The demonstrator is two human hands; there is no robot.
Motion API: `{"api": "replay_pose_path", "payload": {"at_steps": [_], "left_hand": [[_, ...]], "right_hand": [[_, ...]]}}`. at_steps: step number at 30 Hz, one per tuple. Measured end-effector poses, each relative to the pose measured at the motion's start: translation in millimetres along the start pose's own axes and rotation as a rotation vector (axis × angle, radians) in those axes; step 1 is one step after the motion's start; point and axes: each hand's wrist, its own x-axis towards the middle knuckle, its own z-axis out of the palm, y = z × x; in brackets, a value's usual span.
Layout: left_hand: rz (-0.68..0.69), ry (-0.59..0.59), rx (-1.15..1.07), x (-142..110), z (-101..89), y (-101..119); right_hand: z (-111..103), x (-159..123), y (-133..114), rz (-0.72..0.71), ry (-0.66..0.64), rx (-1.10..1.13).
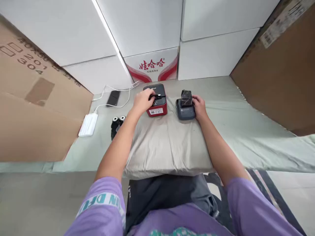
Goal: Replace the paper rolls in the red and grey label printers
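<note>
Left hand (pixel 143 101): fingers pinching black cable (pixel 156 96) atop red box (pixel 162 108), likely feeling light, limp | Right hand (pixel 200 107): touching right side of grey device (pixel 186 113) on cloth-covered table (pixel 172 141), cannot tell grip; probably feeling stiff, smooth, 2 sides offering hold

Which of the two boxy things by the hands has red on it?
The red box by the left hand: its sides are red under a dark top. The dark device by the right hand shows no red.
</note>
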Motion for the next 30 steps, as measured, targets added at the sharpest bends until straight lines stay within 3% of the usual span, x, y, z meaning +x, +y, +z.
{"api": "replay_pose_path", "payload": {"at_steps": [22, 30], "left_hand": [[-0.003, -0.028, 0.008, 3.4, -2.7, 9.5], [-0.031, 0.031, -0.056, -3.2, 2.3, 7.0]], "right_hand": [[-3.9, 3.8, 8.9, -0.02, -0.048, -0.048], [-2.4, 1.3, 5.4, -0.007, -0.04, -0.01]]}}
